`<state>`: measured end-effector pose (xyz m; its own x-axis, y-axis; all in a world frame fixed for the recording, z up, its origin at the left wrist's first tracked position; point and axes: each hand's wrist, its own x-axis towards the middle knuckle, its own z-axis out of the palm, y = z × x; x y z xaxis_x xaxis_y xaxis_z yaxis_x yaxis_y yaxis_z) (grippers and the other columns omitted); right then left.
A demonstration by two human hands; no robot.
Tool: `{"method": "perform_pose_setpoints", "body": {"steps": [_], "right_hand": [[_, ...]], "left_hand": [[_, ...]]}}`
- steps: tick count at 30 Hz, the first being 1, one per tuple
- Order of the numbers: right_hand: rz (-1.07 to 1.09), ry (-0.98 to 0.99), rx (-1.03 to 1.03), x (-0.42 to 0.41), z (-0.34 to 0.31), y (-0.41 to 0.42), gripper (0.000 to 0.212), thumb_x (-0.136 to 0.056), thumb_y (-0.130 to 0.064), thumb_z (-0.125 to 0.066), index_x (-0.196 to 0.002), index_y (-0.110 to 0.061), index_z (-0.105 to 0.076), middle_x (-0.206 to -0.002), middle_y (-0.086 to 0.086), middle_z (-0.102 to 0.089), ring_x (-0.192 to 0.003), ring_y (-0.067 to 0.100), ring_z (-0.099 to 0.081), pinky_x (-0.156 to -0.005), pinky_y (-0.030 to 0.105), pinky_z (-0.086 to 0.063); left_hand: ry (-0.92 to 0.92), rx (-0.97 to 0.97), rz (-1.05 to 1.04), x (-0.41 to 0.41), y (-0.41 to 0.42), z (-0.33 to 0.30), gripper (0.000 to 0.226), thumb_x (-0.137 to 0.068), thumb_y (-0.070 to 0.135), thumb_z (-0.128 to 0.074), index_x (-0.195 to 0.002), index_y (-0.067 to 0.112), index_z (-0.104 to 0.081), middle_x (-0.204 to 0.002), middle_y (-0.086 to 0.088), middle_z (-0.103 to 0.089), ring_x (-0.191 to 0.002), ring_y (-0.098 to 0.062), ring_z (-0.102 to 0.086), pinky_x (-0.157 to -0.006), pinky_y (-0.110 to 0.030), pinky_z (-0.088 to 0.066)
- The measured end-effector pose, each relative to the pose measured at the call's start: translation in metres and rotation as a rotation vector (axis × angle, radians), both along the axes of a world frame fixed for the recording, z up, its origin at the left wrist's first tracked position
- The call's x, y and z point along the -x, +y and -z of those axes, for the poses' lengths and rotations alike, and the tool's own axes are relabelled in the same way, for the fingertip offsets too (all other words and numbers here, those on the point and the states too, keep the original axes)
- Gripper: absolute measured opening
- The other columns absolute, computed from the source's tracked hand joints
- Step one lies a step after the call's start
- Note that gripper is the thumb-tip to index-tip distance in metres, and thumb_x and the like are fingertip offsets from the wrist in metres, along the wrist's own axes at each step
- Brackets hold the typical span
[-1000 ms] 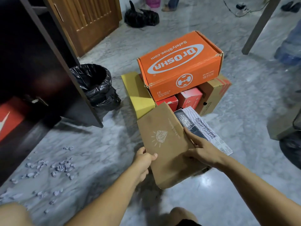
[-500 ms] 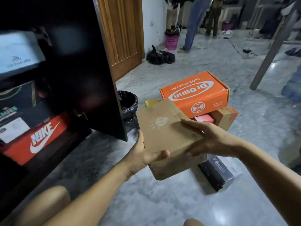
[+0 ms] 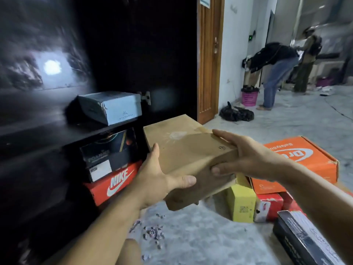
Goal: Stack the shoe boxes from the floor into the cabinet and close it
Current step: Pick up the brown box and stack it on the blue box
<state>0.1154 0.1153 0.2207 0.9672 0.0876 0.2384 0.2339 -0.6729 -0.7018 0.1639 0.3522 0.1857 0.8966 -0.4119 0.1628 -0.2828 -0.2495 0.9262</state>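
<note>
Both hands on brown box, held in air just outside cabinet opening. Left hand cups near-left corner from below, thumb wrapped onto near end face; right hand clamps right edge, fingers flat on lid, thumb on side. Grip closed on box both sides. Box tilted, far end higher, near corner dipping toward floor. Plain kraft card w/ faint white burst logo on lid, small mark nr right edge. Far-left corner just beside black box, which sits on red Nike box. Grey box on shelf above. Room right of stack partly hidden by brown box. Floor right: yellow box, orange box.
</note>
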Motion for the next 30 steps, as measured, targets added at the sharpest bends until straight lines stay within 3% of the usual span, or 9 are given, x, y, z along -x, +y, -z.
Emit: {"method": "perform_pose_setpoints", "body": {"steps": [4, 7, 9, 12, 14, 18, 24, 28, 30], "right_hand": [[-0.050, -0.093, -0.022, -0.038, -0.036, 0.039, 0.113, -0.053, -0.043, -0.083, -0.149, -0.016, -0.030, -0.117, -0.019, -0.055, -0.099, -0.005, -0.057, -0.077, 0.007, -0.047], [-0.081, -0.105, -0.055, -0.072, -0.064, 0.059, 0.077, -0.064, -0.026, -0.086, -0.131, -0.011, -0.051, -0.100, -0.007, -0.064, -0.091, 0.010, -0.064, -0.072, 0.019, -0.054], [-0.093, -0.141, -0.045, -0.098, -0.083, 0.070, 0.053, -0.065, -0.023, -0.086, -0.111, -0.013, -0.062, -0.093, -0.001, -0.068, -0.089, 0.017, -0.067, -0.070, 0.027, -0.058], [-0.073, -0.196, -0.076, -0.139, -0.110, 0.088, 0.040, -0.065, -0.020, -0.087, -0.097, -0.016, -0.064, -0.096, 0.004, -0.069, -0.087, 0.016, -0.067, -0.076, 0.032, -0.059], [-0.058, -0.213, -0.081, -0.171, -0.126, 0.099, 0.046, -0.065, -0.019, -0.087, -0.105, -0.017, -0.066, -0.099, 0.004, -0.069, -0.090, 0.016, -0.067, -0.074, 0.035, -0.060], [-0.014, -0.226, -0.048, -0.245, -0.145, 0.114, 0.047, -0.063, -0.021, -0.088, -0.105, -0.008, -0.069, -0.102, 0.013, -0.069, -0.092, 0.027, -0.069, -0.068, 0.044, -0.061], [0.086, -0.337, -0.044, -0.344, -0.132, 0.137, 0.052, -0.072, -0.018, -0.082, -0.121, -0.017, -0.064, -0.114, 0.008, -0.063, -0.100, 0.022, -0.061, -0.080, 0.032, -0.055], [0.140, -0.378, 0.072, -0.396, -0.112, 0.148, 0.043, -0.082, -0.017, -0.072, -0.124, -0.022, -0.064, -0.124, 0.010, -0.055, -0.107, 0.023, -0.057, -0.095, 0.032, -0.048], [0.188, -0.404, 0.091, -0.410, -0.105, 0.157, 0.042, -0.083, -0.015, -0.070, -0.124, -0.023, -0.064, -0.126, 0.009, -0.050, -0.110, 0.027, -0.057, -0.100, 0.035, -0.046]], "left_hand": [[-0.056, 0.118, -0.089, -0.030, 0.032, -0.036, 0.148, -0.033, 0.046, -0.092, -0.153, 0.029, -0.007, -0.149, 0.015, -0.034, -0.135, -0.007, -0.036, -0.116, -0.036, -0.027], [-0.108, 0.175, -0.134, -0.057, 0.049, -0.066, 0.124, -0.053, 0.027, -0.092, -0.152, 0.024, -0.017, -0.131, 0.017, -0.051, -0.121, -0.006, -0.049, -0.109, -0.029, -0.033], [-0.120, 0.168, -0.168, -0.081, 0.058, -0.085, 0.115, -0.051, 0.027, -0.092, -0.147, 0.028, -0.028, -0.123, 0.015, -0.058, -0.120, -0.010, -0.052, -0.109, -0.034, -0.037], [-0.127, 0.186, -0.225, -0.129, 0.071, -0.107, 0.115, -0.041, 0.035, -0.094, -0.141, 0.026, -0.038, -0.125, 0.009, -0.061, -0.120, -0.015, -0.055, -0.106, -0.038, -0.042], [-0.158, 0.171, -0.272, -0.160, 0.078, -0.123, 0.128, -0.036, 0.041, -0.093, -0.147, 0.027, -0.030, -0.137, 0.010, -0.052, -0.125, -0.013, -0.049, -0.108, -0.034, -0.038], [-0.208, 0.153, -0.338, -0.224, 0.089, -0.144, 0.120, -0.059, 0.030, -0.090, -0.153, 0.024, -0.015, -0.155, 0.006, -0.025, -0.141, -0.014, -0.026, -0.116, -0.033, -0.025], [-0.194, 0.095, -0.444, -0.308, 0.099, -0.137, 0.105, -0.061, 0.021, -0.089, -0.149, 0.019, -0.031, -0.148, -0.002, -0.042, -0.130, -0.019, -0.046, -0.108, -0.037, -0.041], [-0.260, 0.001, -0.472, -0.345, 0.108, -0.126, 0.080, -0.073, 0.016, -0.081, -0.142, 0.026, -0.044, -0.137, -0.002, -0.052, -0.115, -0.017, -0.053, -0.094, -0.025, -0.046], [-0.281, -0.048, -0.474, -0.358, 0.112, -0.126, 0.077, -0.073, 0.019, -0.081, -0.141, 0.027, -0.046, -0.137, -0.002, -0.051, -0.117, -0.017, -0.052, -0.097, -0.026, -0.044]]}}
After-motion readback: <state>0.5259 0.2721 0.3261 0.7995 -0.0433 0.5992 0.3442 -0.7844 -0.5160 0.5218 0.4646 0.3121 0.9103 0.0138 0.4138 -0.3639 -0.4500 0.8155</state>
